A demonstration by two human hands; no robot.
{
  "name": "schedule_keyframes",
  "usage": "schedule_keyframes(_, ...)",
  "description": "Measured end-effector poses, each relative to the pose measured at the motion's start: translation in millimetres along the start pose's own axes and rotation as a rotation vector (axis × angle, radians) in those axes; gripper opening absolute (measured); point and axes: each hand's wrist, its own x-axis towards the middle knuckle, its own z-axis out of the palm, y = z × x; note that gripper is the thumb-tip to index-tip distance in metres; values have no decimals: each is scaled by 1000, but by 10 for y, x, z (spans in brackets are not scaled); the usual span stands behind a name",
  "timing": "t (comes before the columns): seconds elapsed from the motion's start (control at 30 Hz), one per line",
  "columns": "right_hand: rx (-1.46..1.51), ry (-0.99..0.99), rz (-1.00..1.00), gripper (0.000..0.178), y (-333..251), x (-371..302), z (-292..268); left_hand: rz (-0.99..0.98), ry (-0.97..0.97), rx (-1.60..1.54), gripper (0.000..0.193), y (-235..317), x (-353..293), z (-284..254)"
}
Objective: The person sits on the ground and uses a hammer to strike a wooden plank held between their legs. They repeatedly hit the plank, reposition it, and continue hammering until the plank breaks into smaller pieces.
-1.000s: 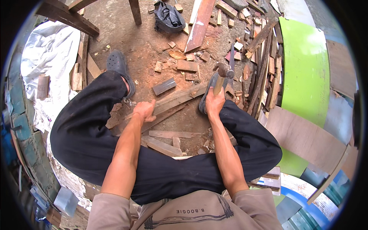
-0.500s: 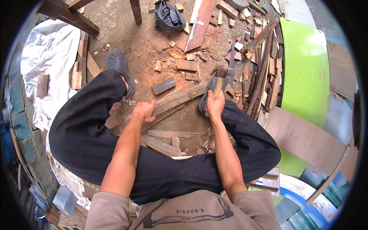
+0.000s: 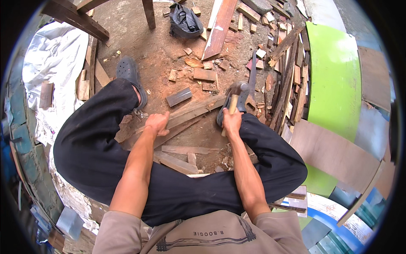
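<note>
My right hand (image 3: 232, 122) is closed round the wooden handle of a claw hammer (image 3: 234, 102). The hammer's metal head is up, just over the shoe on my right foot. My left hand (image 3: 157, 124) is closed on a long wooden plank (image 3: 194, 111), which slants from near my left leg up toward my right foot. Its fingers are partly hidden, so the exact hold does not show fully. A short wood block (image 3: 179, 97) lies on the ground just beyond the plank.
A handsaw (image 3: 252, 76) lies beside my right shoe. Scrap wood (image 3: 292, 80) is piled at the right, next to a green panel (image 3: 332, 80). A black plastic bag (image 3: 185, 20) is at the far side, and a white sheet (image 3: 55, 63) lies at the left. Wooden legs (image 3: 80, 21) stand far left.
The hammer and my right hand have moved slightly left and toward me, and the hammer head has tilted. My left hand stays on the plank, with little shift.
</note>
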Motion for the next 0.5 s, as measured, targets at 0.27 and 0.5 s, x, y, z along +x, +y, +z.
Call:
schedule_keyframes(0.27,-108,-228,333,26,413,-536,506,-3,5,-6,61,-20,15,8)
schedule_keyframes(0.5,23,-121,257,18,451,-479,315,9,4,-21,60,-2,15,12)
